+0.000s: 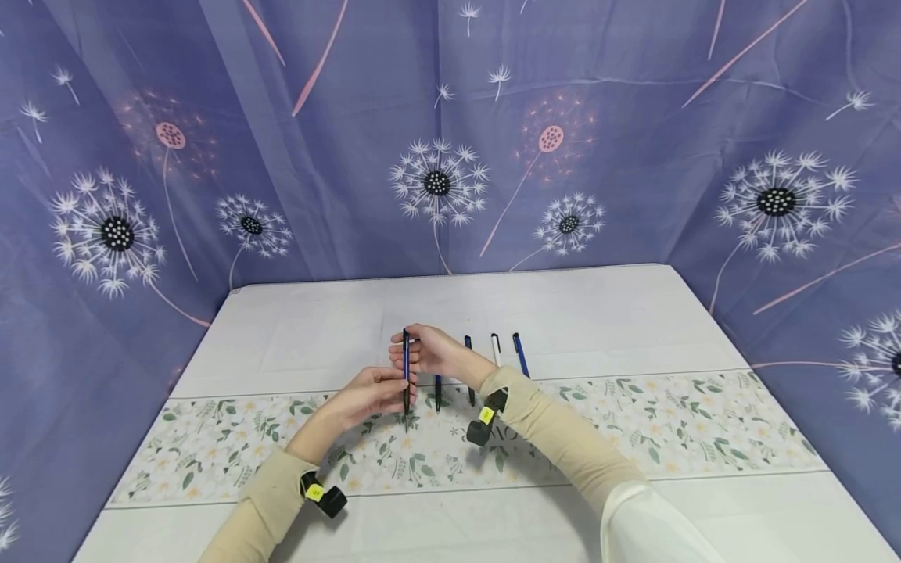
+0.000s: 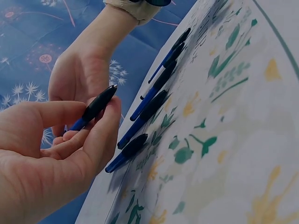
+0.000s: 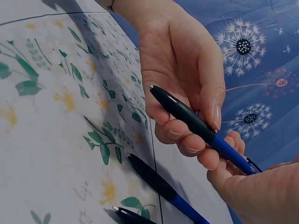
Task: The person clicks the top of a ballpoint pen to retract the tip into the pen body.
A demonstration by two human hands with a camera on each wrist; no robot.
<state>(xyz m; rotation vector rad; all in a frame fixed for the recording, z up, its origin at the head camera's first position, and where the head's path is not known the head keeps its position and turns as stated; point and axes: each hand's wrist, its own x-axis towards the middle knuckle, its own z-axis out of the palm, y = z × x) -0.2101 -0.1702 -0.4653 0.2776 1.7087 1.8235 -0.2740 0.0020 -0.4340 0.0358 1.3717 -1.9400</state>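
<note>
I am watching the held pen (image 3: 201, 127) hovering over the far edge of the floral band (image 1: 232, 446), its black front end pointing in over the flowers and its blue barrel reaching out past them. Above the band, the left hand (image 1: 371, 393) is pinching that black end between thumb and fingers, closed down to the pen's own thickness. Farther out, beyond the band's edge, the right hand (image 1: 439, 352) is gripping the blue end in curled fingers. Four more pens are lying in a row across that edge: a near blue pen (image 1: 438, 393), a partly covered pen (image 1: 471, 396), a white pen (image 1: 496, 348) and an outer blue pen (image 1: 521, 356). The right sleeve (image 1: 563, 442) is crossing above the band.
</note>
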